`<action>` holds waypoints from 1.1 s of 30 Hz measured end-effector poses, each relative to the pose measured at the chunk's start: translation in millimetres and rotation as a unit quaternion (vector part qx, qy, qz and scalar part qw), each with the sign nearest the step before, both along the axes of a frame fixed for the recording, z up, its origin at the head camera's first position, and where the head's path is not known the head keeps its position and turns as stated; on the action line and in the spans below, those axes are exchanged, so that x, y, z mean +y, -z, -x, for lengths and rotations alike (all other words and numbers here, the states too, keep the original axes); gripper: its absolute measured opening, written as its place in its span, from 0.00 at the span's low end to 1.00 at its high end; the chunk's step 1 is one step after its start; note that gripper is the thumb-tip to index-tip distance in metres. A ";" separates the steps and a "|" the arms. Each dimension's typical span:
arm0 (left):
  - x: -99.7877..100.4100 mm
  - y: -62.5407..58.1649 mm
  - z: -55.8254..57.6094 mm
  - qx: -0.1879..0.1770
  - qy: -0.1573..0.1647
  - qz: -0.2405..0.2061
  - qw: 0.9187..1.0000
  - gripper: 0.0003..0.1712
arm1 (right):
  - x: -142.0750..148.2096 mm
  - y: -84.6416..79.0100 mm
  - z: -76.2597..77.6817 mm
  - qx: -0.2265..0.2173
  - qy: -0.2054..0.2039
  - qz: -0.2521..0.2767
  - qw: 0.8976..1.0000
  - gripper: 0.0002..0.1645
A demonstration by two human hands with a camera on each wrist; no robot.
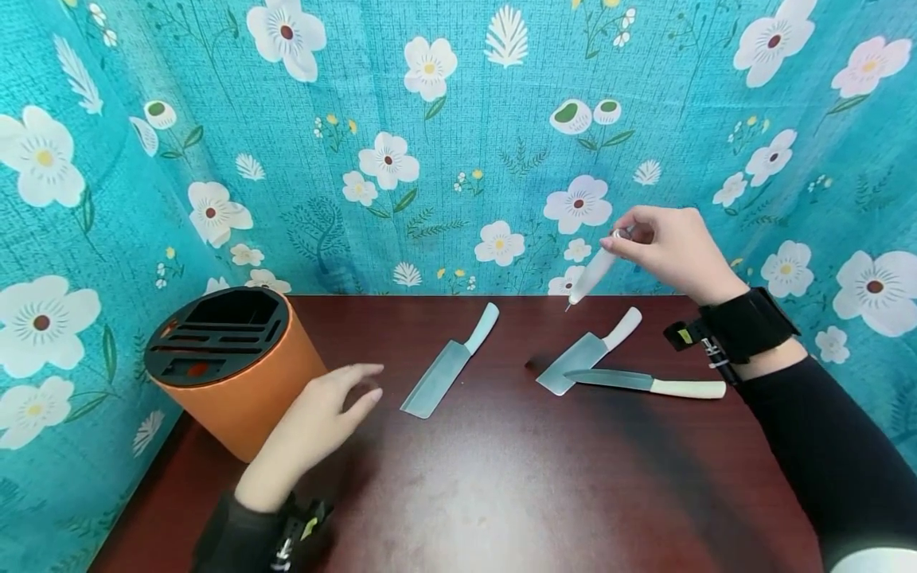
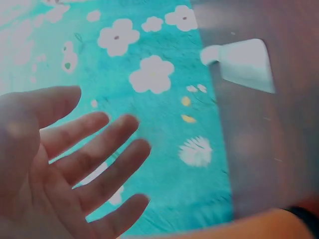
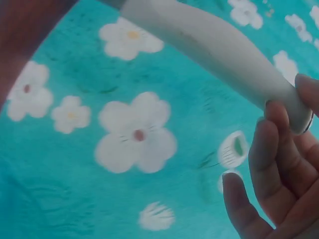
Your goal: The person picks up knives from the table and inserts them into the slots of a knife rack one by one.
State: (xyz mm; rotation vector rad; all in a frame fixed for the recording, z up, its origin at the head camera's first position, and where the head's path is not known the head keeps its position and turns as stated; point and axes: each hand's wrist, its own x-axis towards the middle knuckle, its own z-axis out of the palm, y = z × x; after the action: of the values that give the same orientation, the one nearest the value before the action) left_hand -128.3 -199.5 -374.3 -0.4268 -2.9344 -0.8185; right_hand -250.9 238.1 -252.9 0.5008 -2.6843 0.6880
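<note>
In the head view, my right hand point(image 1: 662, 247) pinches the butt end of a white-handled knife point(image 1: 593, 274) in the air above the table's back edge. Its handle slants down to the left, and little of the blade shows. The right wrist view shows the fingertips point(image 3: 269, 129) on the end of the handle point(image 3: 214, 45). My left hand point(image 1: 318, 422) holds nothing, fingers spread and loosely bent, beside the orange knife block point(image 1: 268, 398). Near it lies a cleaver point(image 1: 440, 374) with a pale handle. Below the held knife lie another cleaver point(image 1: 576, 362) and a narrower knife point(image 1: 616, 379).
The round knife block has a black slotted top point(image 1: 215, 322) and leans at the left of the dark red table point(image 1: 458, 485). A blue floral curtain point(image 1: 444, 199) hangs behind the table. The narrow knife's blade overlaps the right cleaver's blade.
</note>
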 end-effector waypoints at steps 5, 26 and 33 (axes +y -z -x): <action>25.5 -25.3 14.1 0.065 -0.002 0.024 0.998 0.25 | -19.6 -16.2 -13.2 0.041 -0.027 -0.025 0.998 0.12; 130.8 -77.4 11.0 0.194 0.094 -0.141 0.966 0.22 | -96.9 -24.8 -87.7 0.159 -0.141 -0.092 0.973 0.09; 143.4 -76.1 -7.0 0.254 0.071 -0.158 0.951 0.16 | -115.3 -21.7 -105.4 0.155 -0.195 -0.037 0.968 0.12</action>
State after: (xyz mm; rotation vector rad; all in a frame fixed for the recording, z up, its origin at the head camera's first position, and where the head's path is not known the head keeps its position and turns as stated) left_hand -121.3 -56.1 -298.2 -0.7048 -2.2750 -0.9952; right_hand -145.5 122.8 -231.3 1.0795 -2.3419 0.5519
